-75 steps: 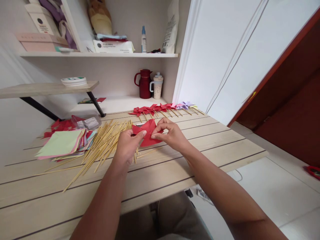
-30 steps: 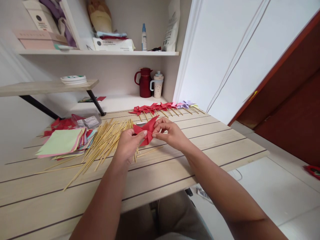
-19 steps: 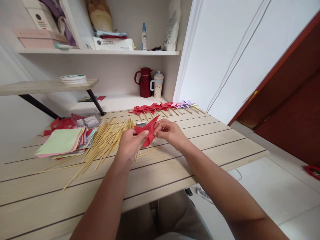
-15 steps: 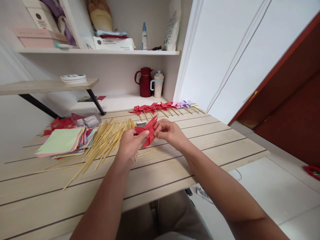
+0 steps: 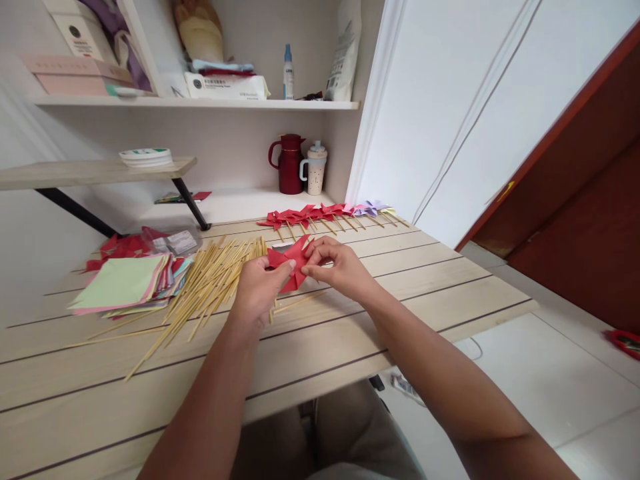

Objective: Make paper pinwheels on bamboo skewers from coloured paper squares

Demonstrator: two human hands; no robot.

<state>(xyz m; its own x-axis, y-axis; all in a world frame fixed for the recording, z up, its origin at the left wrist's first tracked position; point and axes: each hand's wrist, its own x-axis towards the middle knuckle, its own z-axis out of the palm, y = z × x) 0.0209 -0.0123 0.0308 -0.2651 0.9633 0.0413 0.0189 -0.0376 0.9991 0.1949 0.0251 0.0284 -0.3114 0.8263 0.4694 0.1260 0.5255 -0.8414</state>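
Fingertips of left hand [image 5: 257, 288] and right hand [image 5: 336, 265] pinch the folded red paper pinwheel [image 5: 293, 261] between them just above the pale wooden table [image 5: 350, 333], bamboo sticks [image 5: 210, 283] lying left of the left hand

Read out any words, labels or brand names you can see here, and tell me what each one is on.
None reads clearly.
White tissue pack on the top shelf: a round logo and a dark line of print, too small.
Tall box: a dark round logo with print under it, blurred.
White bag: grey print, blurred.
Spray bottle: label too small.
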